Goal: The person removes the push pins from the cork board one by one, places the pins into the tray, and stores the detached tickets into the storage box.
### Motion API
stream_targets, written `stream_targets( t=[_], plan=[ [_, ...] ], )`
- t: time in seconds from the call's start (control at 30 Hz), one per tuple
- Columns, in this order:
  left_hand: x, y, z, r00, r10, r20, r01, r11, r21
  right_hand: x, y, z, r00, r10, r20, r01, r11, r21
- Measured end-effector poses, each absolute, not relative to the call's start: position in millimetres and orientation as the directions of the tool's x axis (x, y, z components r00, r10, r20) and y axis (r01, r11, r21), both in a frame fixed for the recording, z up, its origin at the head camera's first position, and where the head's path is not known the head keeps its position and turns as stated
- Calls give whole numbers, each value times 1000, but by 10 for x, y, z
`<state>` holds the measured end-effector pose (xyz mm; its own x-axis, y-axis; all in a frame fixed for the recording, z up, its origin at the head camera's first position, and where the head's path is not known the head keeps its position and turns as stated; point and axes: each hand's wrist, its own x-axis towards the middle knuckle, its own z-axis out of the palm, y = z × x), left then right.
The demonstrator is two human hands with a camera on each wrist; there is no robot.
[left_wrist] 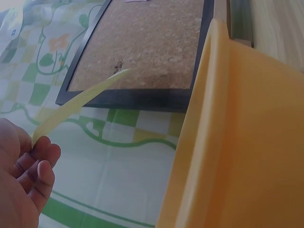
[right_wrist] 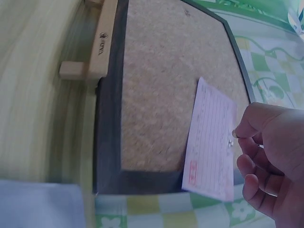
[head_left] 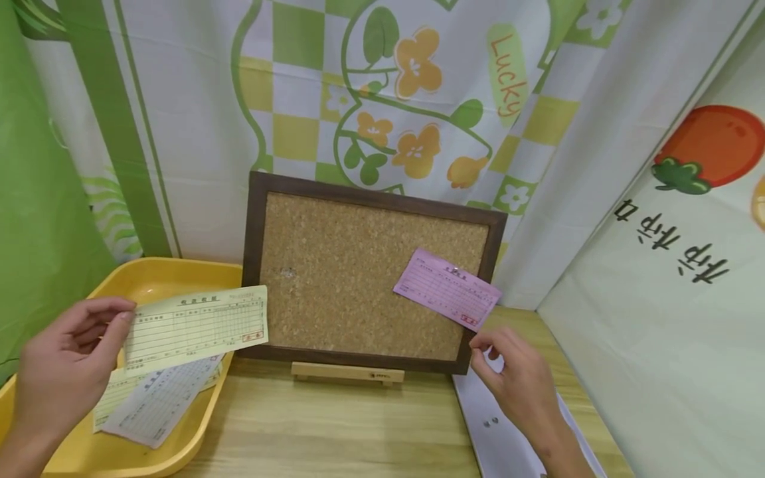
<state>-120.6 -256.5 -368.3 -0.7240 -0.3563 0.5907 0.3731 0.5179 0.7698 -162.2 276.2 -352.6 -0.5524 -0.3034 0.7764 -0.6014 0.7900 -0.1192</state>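
Note:
My left hand (head_left: 74, 358) pinches the left end of a pale yellow receipt slip (head_left: 197, 325), holding it above the yellow tray and before the corkboard's left edge. In the left wrist view the slip (left_wrist: 78, 107) shows nearly edge-on. The corkboard (head_left: 352, 279), dark-framed, leans upright on a small wooden stand (head_left: 346, 374). Pinned at its right side is a tilted pink receipt slip (head_left: 448, 289), with a small pin (right_wrist: 231, 143) in it. My right hand (head_left: 516, 372) is just below that slip's lower corner, thumb and index tips together; whether they hold something tiny is unclear.
In the yellow tray (head_left: 206, 411) at the left lie more slips, a greyish-white one (head_left: 158, 405) on top. Several small pins (head_left: 491, 422) lie on a white sheet (head_left: 508, 448) at the right. A patterned curtain (head_left: 191, 133) hangs behind the board.

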Motion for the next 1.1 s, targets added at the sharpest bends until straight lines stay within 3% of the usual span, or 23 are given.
stream_targets(
  t=[0.23, 0.5, 0.83, 1.1],
  plan=[
    [-1227, -2735, -3794, -701, -442, 560, 322, 504, 801, -1547, 2960, -3617, -592, -281, 755, -547, 829, -119],
    [-1239, -2917, -3822, -666, -467, 582, 393, 444, 805, -1481, 3111, -3709, -650, -267, 711, -483, 868, -115],
    [-1273, -3017, -3919, -678, -494, 544, 365, 416, 833, -1468, 3299, -3892, -699, -249, 671, -435, 892, -121],
    [-1285, -3079, -4022, -696, -470, 543, 363, 422, 831, -1438, 3397, -3996, -838, -171, 519, -309, 931, -192]
  ],
)
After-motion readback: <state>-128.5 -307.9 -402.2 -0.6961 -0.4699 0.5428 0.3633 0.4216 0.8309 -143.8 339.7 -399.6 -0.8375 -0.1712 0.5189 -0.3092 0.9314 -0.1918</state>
